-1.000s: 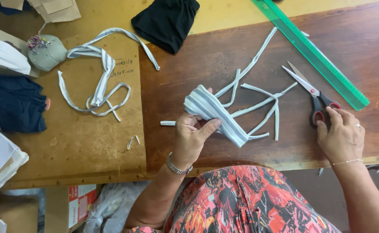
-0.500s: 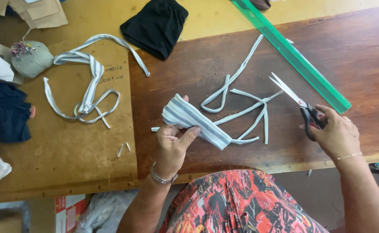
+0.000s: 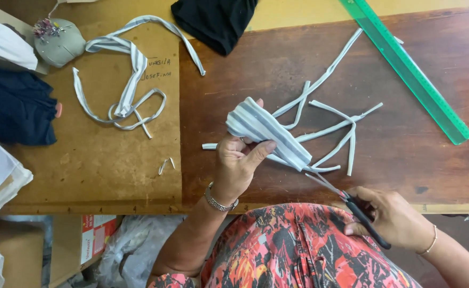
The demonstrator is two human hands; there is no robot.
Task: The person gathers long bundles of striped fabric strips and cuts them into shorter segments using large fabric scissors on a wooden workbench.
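The left hand (image 3: pixel 237 160) pinches the striped cloth (image 3: pixel 266 132), slanting down toward scissors (image 3: pixel 346 205) gripped in the right hand (image 3: pixel 392 218).

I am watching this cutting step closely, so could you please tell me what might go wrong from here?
1. The scissors in the right hand point toward the striped fabric piece, close to the left hand; its fingers could get nicked.
2. The fabric is held in the air by one end only, so it may sag and the cut wander.
3. Loose strips lie just beneath and could get caught in the blades.
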